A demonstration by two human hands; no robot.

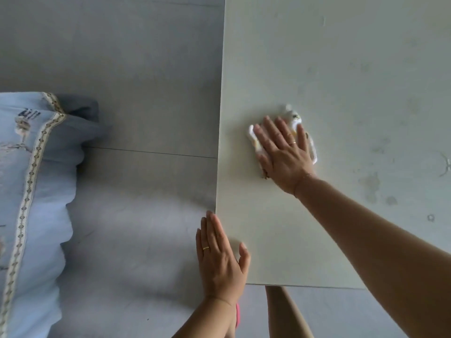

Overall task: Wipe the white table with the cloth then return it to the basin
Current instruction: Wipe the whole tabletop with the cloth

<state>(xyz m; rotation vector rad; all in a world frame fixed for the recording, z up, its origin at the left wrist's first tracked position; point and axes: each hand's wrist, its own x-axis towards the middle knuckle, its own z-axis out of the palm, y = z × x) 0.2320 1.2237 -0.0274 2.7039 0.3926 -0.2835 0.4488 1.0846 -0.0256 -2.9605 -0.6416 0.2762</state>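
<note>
The white table (341,69) fills the right half of the view, with faint stains and damp marks on its right side. A small white cloth (295,119) with some yellow and dark print lies on the table near its left edge. My right hand (283,152) presses flat on the cloth with straight, spread fingers and covers most of it. My left hand (220,259) rests with straight fingers against the table's near left corner, thumb on the tabletop. The basin is not in view.
Grey tiled floor (134,93) lies left of the table. A light blue fabric with a patterned gold-and-white trim (31,181) bulges in at the far left. A leg and a pink slipper (238,315) show below the table's front edge.
</note>
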